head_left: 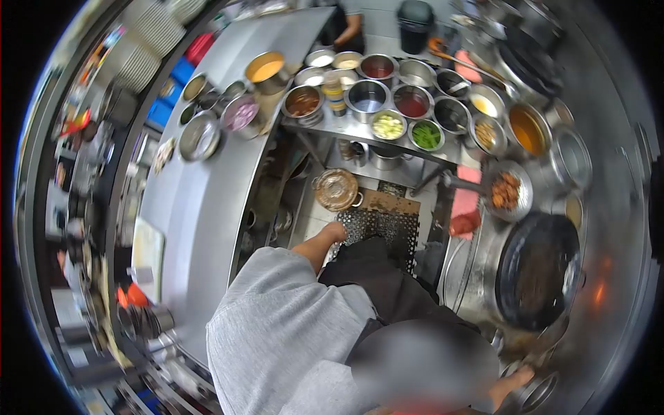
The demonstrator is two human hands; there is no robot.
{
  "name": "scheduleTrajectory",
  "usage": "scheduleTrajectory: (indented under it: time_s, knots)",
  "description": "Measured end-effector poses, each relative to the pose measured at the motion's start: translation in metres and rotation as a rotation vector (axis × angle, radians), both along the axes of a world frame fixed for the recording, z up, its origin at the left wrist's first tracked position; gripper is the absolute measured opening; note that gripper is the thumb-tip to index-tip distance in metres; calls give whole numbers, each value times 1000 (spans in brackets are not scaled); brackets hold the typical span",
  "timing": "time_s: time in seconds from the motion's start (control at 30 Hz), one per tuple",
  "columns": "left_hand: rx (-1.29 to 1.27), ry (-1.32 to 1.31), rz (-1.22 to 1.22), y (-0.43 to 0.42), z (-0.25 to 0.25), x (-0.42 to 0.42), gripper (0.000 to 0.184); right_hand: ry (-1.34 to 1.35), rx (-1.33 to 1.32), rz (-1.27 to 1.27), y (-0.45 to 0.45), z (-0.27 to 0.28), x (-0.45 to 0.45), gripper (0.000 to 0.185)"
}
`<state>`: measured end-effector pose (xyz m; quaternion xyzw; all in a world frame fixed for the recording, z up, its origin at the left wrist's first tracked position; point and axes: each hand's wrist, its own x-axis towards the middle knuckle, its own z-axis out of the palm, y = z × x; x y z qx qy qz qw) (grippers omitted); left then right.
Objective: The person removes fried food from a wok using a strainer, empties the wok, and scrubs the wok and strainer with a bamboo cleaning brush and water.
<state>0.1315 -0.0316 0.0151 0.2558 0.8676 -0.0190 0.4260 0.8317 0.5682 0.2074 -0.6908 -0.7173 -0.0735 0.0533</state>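
One wide head view looks steeply down over a close grey shirt [290, 311] and counter [197, 200].

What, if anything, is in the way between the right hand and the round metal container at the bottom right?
Nothing visible stands between them: the right hand is right beside the container. Blur there hides whether they touch.

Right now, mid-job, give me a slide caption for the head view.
Kitchen work: right hand low beside the black wok, food-filled metal pots on steel counters.
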Motion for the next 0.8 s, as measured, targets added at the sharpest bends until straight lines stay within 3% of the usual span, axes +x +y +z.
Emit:
scheduleTrajectory:
  time_s: [0.03, 0.07, 0.1, 0.13, 0.17, 0.2, 0.27, 0.3, 0.37, 0.4, 0.43, 0.47, 0.5, 0.53, 0.6, 0.63, 0.67, 0.7, 0.77, 0.8]
  knots:
    - [126, 111, 4, 50, 70, -4, 32, 175, -97, -138, -5, 2, 6, 25]
    - [227, 138, -69, 92, 82, -14, 32, 351, -171, -296, -24, 22, -11, 25]
    - [375, 323, -220, 130, 89, -16, 31, 499, -221, -462, -45, 45, -32, 29]
    - [571, 261, -151, 165, 87, -18, 30, 831, -99, -484, -68, 53, -34, 25]
    - [675, 177, -194, 202, 123, -13, 31, 1158, 45, -481, -89, 60, -36, 23]
    - [781, 100, -218, 234, 143, -5, 39, 1120, 104, -495, -88, 50, -10, 15]
    - [877, 3, -274, 285, 136, 7, 46, 1556, 389, -567, -127, 104, -67, 49]
    - [911, -12, -413, 306, 163, 22, 55, 1496, 353, -547, -135, 105, -48, 53]
    - [1009, 60, -445, 337, 145, 34, 67, 1385, 412, -550, -155, 133, -54, 14]
    - [988, -150, -346, 357, 79, 14, 64, 1446, 365, -518, -163, 132, -42, 10]
    - [837, -6, -422, 365, 108, 22, 62, 1454, 282, -531, -170, 142, -45, 11]
    - [792, -68, -350, 376, 94, 13, 66, 1505, 293, -571, -169, 128, -30, 13]
    - [658, 48, -299, 380, 115, 17, 69, 1445, 248, -610, -180, 131, -28, 16]
    - [614, 344, -333, 384, 118, 19, 69, 1461, 214, -640, -190, 132, -21, 17]
    - [875, 379, -449, 383, 149, 8, 70, 1430, 187, -648, -197, 124, -1, 20]
    - [1023, 257, -414, 380, 193, 12, 62, 1382, 205, -634, -197, 117, 9, 23]
    - [1154, 416, -411, 384, 182, -10, 49, 1230, 155, -719, -201, 127, 9, 30]
    - [965, 613, -445, 389, 197, -25, 53, 1109, 196, -770, -204, 128, 16, 41]
    - [412, 488, -559, 394, 220, -53, 46, 670, 364, -826, -223, 147, 9, 51]
    - [272, 244, -490, 402, 199, -81, 41, 759, 544, -667, -236, 146, 4, 49]
